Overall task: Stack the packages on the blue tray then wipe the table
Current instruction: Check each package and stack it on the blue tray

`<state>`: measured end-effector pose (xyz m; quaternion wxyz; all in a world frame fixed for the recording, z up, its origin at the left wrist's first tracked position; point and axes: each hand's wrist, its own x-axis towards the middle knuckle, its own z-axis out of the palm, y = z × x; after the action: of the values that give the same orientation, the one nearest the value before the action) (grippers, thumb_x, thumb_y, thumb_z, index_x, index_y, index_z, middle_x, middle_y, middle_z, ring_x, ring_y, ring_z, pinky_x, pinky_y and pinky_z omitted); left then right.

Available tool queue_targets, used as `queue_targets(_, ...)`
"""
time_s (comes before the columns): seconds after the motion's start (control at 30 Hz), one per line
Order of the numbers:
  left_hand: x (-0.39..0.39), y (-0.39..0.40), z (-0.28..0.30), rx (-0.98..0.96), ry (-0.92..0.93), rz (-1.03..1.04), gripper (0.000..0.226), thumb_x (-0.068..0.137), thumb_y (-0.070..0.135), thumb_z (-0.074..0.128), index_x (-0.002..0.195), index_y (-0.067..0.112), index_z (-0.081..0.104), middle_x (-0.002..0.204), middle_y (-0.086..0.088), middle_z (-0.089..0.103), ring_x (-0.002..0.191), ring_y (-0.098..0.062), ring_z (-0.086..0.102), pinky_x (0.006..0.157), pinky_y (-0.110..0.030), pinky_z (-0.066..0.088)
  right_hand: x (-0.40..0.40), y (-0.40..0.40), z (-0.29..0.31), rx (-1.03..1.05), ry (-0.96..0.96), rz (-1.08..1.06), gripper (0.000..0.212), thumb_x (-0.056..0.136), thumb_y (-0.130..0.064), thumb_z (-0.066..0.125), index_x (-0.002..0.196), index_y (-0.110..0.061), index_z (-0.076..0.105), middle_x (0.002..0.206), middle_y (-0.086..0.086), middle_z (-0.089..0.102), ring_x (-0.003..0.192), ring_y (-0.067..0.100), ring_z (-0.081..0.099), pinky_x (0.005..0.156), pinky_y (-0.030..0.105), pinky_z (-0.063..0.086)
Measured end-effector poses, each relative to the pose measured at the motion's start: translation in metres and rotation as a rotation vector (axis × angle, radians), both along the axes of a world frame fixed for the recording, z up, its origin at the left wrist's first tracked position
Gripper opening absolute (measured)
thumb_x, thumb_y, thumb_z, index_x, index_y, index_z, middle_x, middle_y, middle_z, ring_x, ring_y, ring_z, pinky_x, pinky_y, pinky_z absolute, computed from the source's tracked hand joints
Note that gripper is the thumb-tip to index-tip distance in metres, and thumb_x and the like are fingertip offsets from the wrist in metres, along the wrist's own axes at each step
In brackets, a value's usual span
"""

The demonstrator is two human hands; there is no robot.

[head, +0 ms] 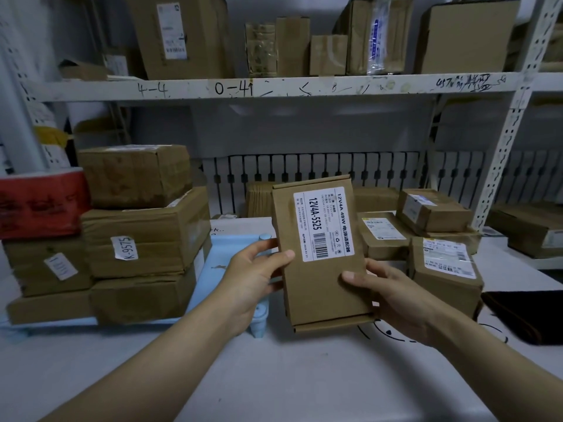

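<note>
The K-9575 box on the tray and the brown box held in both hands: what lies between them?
In the head view, between the K-9575 box and the held box lie a bare stretch of the blue tray and the left hand gripping the box's edge.

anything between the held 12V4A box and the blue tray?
Nothing visible. Both the left hand and right hand hold the box just right of the blue tray. The tray's near-right corner is bare; stacked packages fill its left side.

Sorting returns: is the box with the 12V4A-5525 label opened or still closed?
Closed. The 12V4A-5525 box shows its end flaps folded flat, held up between the left hand and right hand.
</note>
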<state>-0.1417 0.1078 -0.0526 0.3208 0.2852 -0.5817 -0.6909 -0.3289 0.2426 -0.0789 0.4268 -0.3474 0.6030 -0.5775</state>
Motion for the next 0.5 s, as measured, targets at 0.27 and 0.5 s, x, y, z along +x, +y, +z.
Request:
queue_targets(0.27,0.0003,0.0031,-0.0015,-0.079,-0.058,0.002,0.034,0.087,0.008,0.07,0.117,0.021,0.065,0.103,0.001,0.077,0.106,-0.021,0.069,0.104,-0.041,0.048,-0.0008,-0.0016,-0.0005,-0.025,0.013,-0.076,0.038,0.082,0.004,0.062,0.119,-0.006,0.065,0.104,0.009,0.075,0.077,0.012,0.069,0.076,0.035,0.051)
queue_targets(0.5,-0.0032,0.0026,-0.0031,-0.13,-0.1,0.031,0.031,0.087,0.009,0.071,0.115,0.022,0.067,0.105,0.007,0.076,0.11,-0.016,0.066,0.105,-0.041,0.047,-0.0018,-0.0026,-0.0001,-0.095,0.063,-0.148,0.037,0.078,0.016,0.058,0.107,-0.006,0.065,0.108,0.015,0.073,0.09,0.022,0.068,0.082,0.036,0.051)
